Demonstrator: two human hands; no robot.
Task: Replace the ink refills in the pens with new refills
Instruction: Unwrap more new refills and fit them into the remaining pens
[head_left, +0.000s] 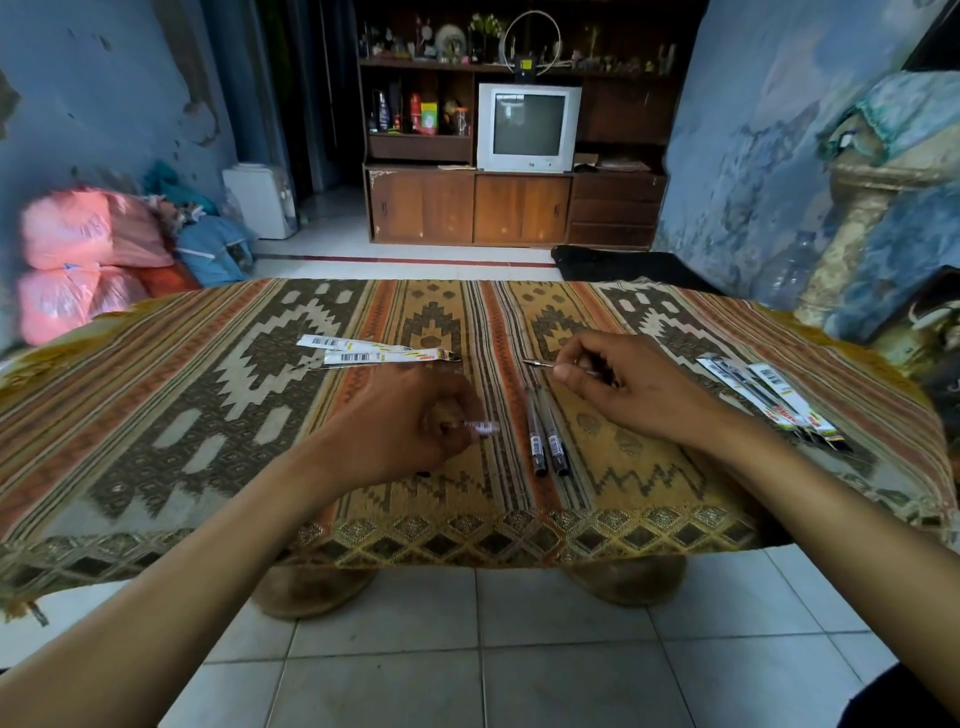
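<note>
1. Left hand (415, 421): fingers curled round a clear pen barrel (480, 427); its end, with a small barcode label, sticks out toward 3 o'clock. Print too blurred to read.
2. Right hand (618, 384): thumb and fingers pinch a thin refill (537, 363), metal tip pointing to 9 o'clock, held just above the cloth (208, 415).
3. Two pens (545, 431) lie side by side, touching, between the hands, running 12 to 6 o'clock; each has a small white label, unreadable.
4. Empty packets (374, 351) at 12 o'clock of the left hand: barcodes, yellow marks, red brand word illegible.
5. Refill packs (769, 397) at 3 o'clock of the right hand, fanned, overlapping; barcodes and red lettering, not legible.
</note>
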